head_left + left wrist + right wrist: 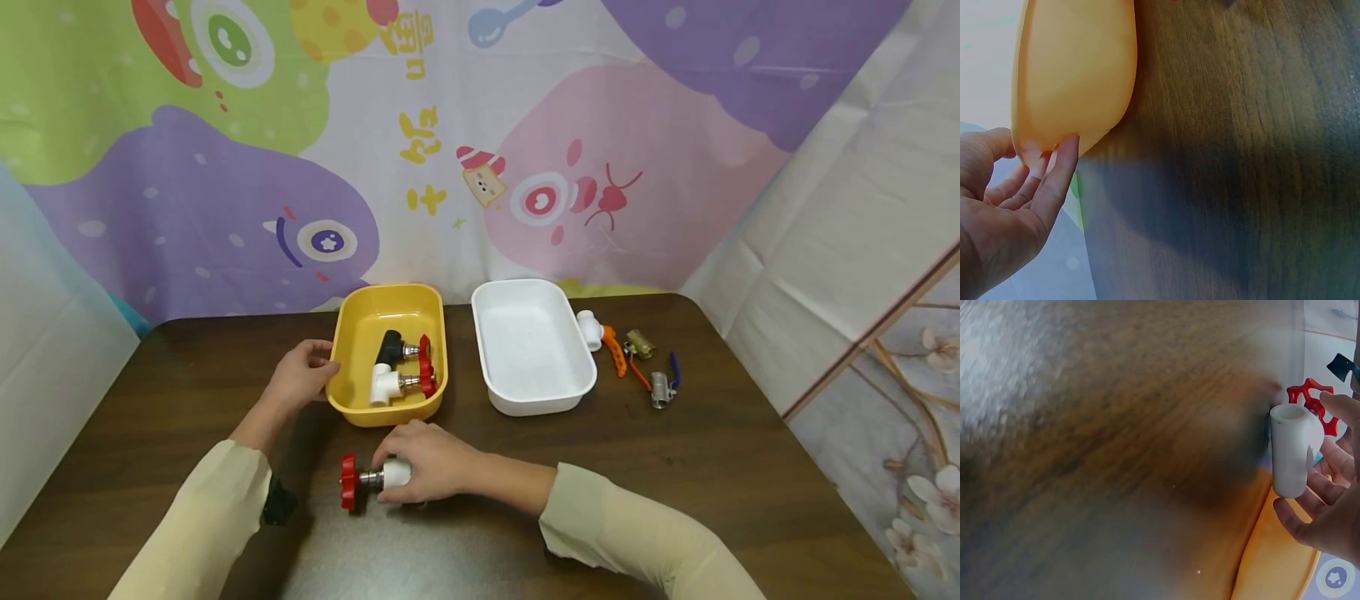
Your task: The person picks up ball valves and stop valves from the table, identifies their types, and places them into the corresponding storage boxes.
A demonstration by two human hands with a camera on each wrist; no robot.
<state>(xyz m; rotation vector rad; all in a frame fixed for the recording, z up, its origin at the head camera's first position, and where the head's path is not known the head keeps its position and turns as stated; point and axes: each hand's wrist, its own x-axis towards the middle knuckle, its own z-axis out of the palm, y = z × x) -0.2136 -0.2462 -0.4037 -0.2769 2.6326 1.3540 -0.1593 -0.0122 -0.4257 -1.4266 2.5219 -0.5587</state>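
Note:
My left hand (300, 377) pinches the left rim of a yellow tray (386, 294), thumb at the edge and fingers against the outer wall, as the left wrist view also shows. Inside that tray lie a black stop valve (389, 347) and a white stop valve (384, 385), both with red handwheels. In front of the tray, my right hand (431, 465) grips another white stop valve (397, 473) by its body. Its red handwheel (348, 482) points left. The right wrist view shows its white tube (1289, 453) between the thumb and fingers.
To the right of the yellow tray stands a white tray (532, 406). Beside it lie a white ball valve (590, 330) with an orange lever, a brass valve (641, 343) near a red lever, and a steel ball valve (660, 390) with a blue lever. A printed curtain (442, 250) hangs behind the table.

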